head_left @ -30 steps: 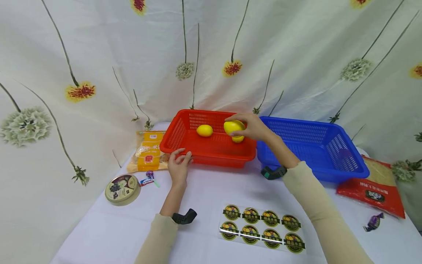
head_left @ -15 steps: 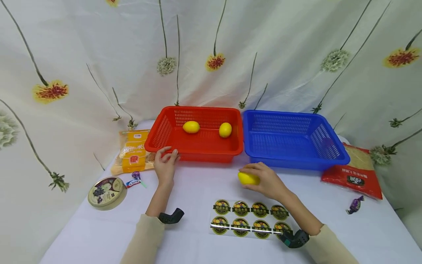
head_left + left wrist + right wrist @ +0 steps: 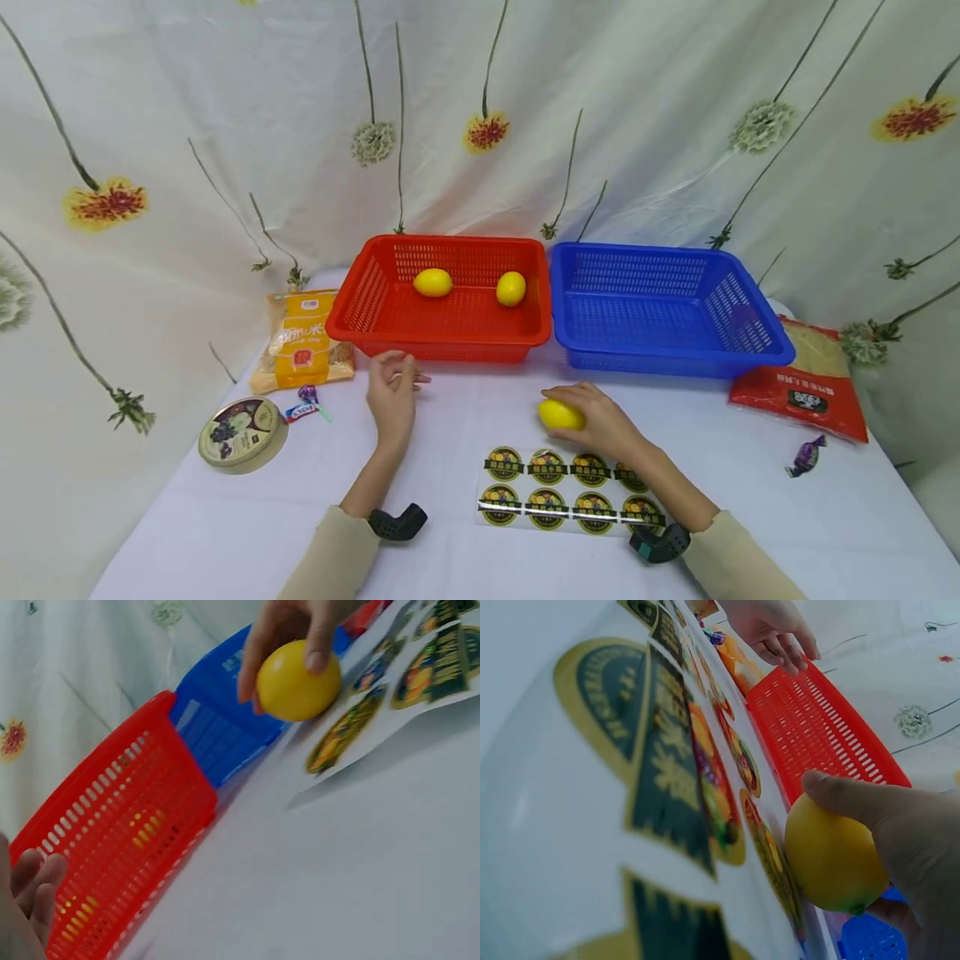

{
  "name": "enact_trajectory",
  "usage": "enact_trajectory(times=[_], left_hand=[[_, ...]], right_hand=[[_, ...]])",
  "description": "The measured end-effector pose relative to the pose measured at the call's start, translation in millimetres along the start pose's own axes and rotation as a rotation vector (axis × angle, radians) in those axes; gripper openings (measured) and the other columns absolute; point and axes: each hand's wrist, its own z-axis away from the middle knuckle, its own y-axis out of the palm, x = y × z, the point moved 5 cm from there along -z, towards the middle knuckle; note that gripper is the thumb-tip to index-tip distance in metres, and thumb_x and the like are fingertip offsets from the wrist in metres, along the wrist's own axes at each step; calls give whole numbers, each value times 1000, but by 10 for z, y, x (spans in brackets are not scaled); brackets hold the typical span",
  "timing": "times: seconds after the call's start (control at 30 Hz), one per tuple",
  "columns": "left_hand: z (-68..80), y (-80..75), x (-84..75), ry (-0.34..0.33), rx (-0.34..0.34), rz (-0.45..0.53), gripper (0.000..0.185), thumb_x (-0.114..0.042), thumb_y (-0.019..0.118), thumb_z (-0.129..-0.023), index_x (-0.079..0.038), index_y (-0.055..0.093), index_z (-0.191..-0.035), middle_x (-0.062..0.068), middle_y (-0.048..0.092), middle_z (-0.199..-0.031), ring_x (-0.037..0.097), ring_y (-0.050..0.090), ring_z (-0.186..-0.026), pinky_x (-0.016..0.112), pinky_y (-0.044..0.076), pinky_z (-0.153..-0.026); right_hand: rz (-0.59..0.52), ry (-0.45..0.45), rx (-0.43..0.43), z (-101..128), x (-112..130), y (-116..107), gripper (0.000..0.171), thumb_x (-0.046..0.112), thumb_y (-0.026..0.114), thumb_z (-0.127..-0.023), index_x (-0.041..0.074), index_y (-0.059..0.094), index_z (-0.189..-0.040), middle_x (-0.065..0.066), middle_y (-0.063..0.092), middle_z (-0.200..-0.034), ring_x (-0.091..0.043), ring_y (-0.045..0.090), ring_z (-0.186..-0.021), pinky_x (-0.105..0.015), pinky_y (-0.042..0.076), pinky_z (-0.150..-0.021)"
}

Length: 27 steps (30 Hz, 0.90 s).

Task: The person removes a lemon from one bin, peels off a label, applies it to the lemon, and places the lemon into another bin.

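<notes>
My right hand (image 3: 600, 421) grips a yellow lemon (image 3: 560, 414) between thumb and fingers, low over the white table just behind the sticker sheet (image 3: 570, 490). The right wrist view shows the thumb on one side of the lemon (image 3: 832, 859) and fingers partly hidden beyond it. My left hand (image 3: 392, 400) is in front of the red basket (image 3: 442, 343), its fingers loosely bent and holding nothing. Inside that basket lie two more lemons, one to the left (image 3: 432, 282) and one to the right (image 3: 511, 289).
A blue basket (image 3: 675, 360) stands right beside the red one. At left are an orange food bag (image 3: 303, 342), a round tin (image 3: 242, 432) and small candies (image 3: 306, 405). At right lie a red bag (image 3: 806, 392) and a purple wrapped candy (image 3: 807, 456).
My right hand has brought the lemon out of the red basket, down to the table by the stickers. My left hand has come off the basket's front rim.
</notes>
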Motion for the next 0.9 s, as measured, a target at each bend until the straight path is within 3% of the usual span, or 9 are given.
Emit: enact_trajectory(times=[0.07,0.17,0.23,0.3,0.43,0.5,0.67,0.9], left_hand=[[146,141,29,31,195,-132,19,-15,62,-89,-1,59,-101,14,64,-77,20,63,-61,25,51,-54],[379,320,88,98,521,-332,12,-16,68,-85,-9,68,-94,-1,63,-74,9,59,-63,22,49,-57],[510,371,122,156,661,-433,14,-20,72,-82,-13,70,-94,-8,61,-75,5,56,-66,21,49,-60],[599,384,135,203,734,-489,20,-21,75,-78,-14,71,-96,-10,59,-76,5,53,-68,21,47,-62],[690,387,136,269,782,-545,26,-24,80,-72,-15,72,-94,-8,55,-79,6,49,-71,22,45,-64],[710,397,139,294,792,-573,27,-26,81,-70,-16,72,-93,-9,52,-80,6,46,-72,22,43,-64],[729,423,136,324,785,-600,24,-25,82,-69,-17,71,-88,-9,52,-80,6,46,-72,22,43,-64],[737,418,128,304,758,-562,16,-16,81,-70,-16,72,-82,-9,57,-79,7,54,-75,22,48,-67]], right_hand=[[-7,8,-10,16,-2,-9,56,32,78,-73,14,60,-123,-1,60,-119,-19,52,-108,-43,45,-90],[8,5,-45,41,30,-55,58,33,78,-73,13,59,-124,-3,59,-122,-22,51,-110,-45,44,-92],[39,-10,-86,63,74,-93,57,33,77,-74,13,59,-124,-4,57,-124,-24,49,-113,-47,41,-94],[50,-37,-151,87,145,-134,55,30,78,-73,12,60,-122,-6,57,-124,-25,48,-113,-47,40,-94],[-33,-119,-309,145,339,-176,42,19,78,-74,9,65,-112,-5,60,-115,-23,51,-105,-36,42,-90],[-88,-154,-344,172,444,-147,35,17,76,-76,9,66,-108,-2,62,-109,-19,52,-99,-29,43,-87],[-126,-148,-261,194,622,59,23,20,70,-82,13,67,-104,5,63,-102,-12,52,-94,-23,44,-82],[-157,-29,-136,181,649,342,27,16,73,-80,12,68,-107,6,63,-101,-8,53,-92,-26,49,-75]])
